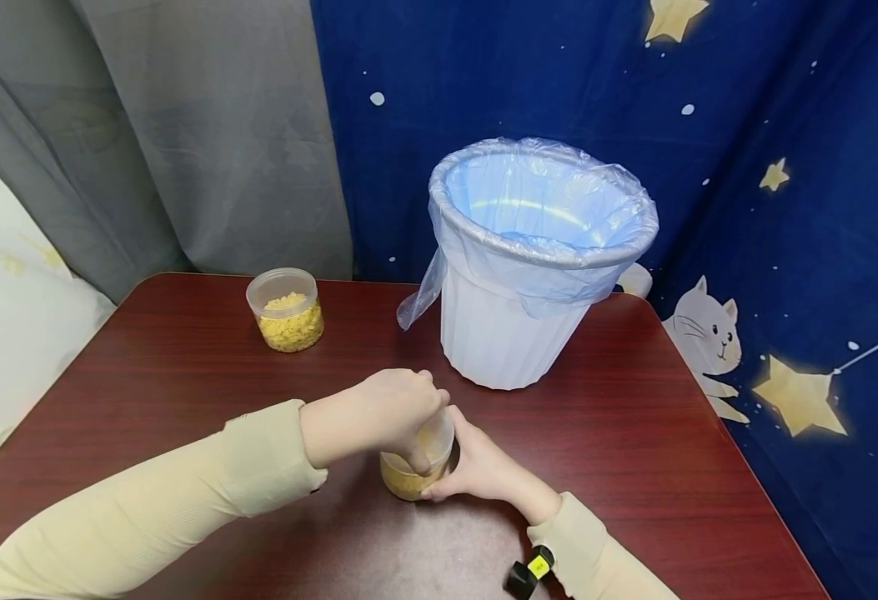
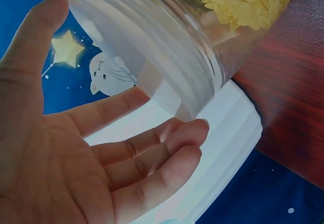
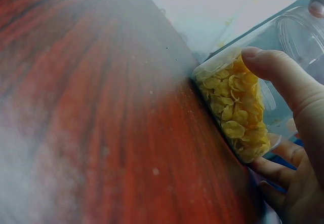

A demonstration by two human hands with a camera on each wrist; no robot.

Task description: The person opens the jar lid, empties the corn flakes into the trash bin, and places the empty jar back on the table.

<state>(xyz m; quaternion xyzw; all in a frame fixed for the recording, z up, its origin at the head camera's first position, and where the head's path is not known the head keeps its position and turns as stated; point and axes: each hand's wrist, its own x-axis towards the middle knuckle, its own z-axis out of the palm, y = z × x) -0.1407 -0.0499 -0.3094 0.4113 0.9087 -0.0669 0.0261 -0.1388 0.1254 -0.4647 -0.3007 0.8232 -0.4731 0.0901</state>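
A clear plastic jar with yellow flakes in its lower part stands on the table near the middle. My left hand reaches over its top, thumb and fingertips around the rim of the translucent lid. With the thumb on the near side and fingers behind, my right hand grips the jar's body from the right. Farther back on the left is a second clear jar, also partly filled with yellow flakes.
A white ribbed bin lined with a clear plastic bag stands at the table's back right. Grey and blue curtains hang behind the dark red wooden table. A small black object with a yellow label is by the right sleeve.
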